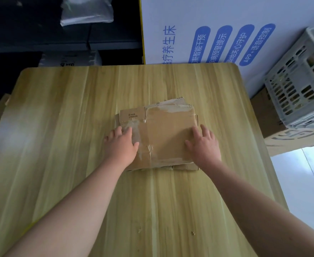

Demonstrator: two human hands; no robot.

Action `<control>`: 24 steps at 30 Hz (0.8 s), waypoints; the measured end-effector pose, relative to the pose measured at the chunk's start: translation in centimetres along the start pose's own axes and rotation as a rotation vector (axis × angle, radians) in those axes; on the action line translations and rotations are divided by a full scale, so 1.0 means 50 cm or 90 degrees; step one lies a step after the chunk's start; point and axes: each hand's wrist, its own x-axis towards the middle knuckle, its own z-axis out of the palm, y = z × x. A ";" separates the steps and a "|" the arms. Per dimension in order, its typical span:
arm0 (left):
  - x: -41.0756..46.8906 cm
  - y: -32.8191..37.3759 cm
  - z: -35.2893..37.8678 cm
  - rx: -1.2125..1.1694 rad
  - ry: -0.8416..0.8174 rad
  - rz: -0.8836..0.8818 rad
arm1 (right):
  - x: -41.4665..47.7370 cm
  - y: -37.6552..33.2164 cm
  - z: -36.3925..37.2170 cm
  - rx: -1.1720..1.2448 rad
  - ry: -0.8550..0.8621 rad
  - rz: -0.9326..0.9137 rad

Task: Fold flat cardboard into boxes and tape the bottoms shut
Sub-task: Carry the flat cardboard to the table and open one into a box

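1. A small stack of flat cardboard point(167, 134) lies near the middle of the wooden desk point(59, 127), a little toward the far side, with its edges not quite lined up.
2. The top sheet carries strips of clear tape point(139, 132), wrinkled along the left part and across the far edge, and a small printed label near its far left corner.
3. The left hand point(121, 143) rests palm down on the left near corner of the stack, fingers spread and lying flat, the fingertips over the taped area; it presses on the sheet and grips nothing.
4. The right hand point(203, 143) lies palm down on the right near part of the stack, fingers open and slightly spread, the outer fingers reaching its right edge; it also holds nothing.
5. Both bare forearms stretch forward from the lower corners and converge on the stack.
6. Behind the desk stands a large white carton point(217, 30) with blue printing.
7. To the right, off the desk, a pale plastic crate point(300, 86) sits on a brown box point(274, 127).
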 end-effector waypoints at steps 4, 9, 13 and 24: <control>-0.045 0.002 -0.039 0.099 0.064 0.099 | -0.048 -0.005 -0.029 -0.028 0.020 -0.048; -0.109 0.008 -0.067 0.102 0.049 0.139 | -0.117 -0.013 -0.053 -0.037 0.019 -0.077; -0.140 0.001 -0.061 0.112 0.021 0.137 | -0.142 -0.012 -0.044 -0.051 0.009 -0.084; -0.102 -0.008 0.008 0.018 -0.137 -0.004 | -0.107 0.005 0.014 -0.082 -0.073 -0.042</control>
